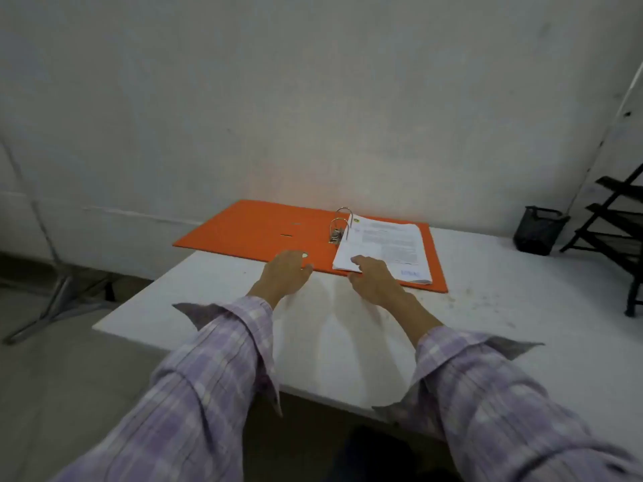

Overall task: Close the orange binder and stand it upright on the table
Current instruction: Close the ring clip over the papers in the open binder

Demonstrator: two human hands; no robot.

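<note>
The orange binder [257, 227] lies flat and wide open at the far side of the white table [348, 328], its left cover hanging past the table's left edge. Metal rings [342, 222] stand up at its spine. A stack of printed papers [386, 247] rests on the right cover. My left hand [287, 273] hovers at the binder's near edge, close to the spine, fingers loosely apart and holding nothing. My right hand [374, 280] touches the near corner of the paper stack, thumb on top; whether it grips the sheets is unclear.
A black mesh pen cup [537, 231] stands at the back right. A black tiered rack [616, 224] sits at the table's right end. A wall runs just behind the binder. A metal stand's legs [55, 307] spread on the floor to the left.
</note>
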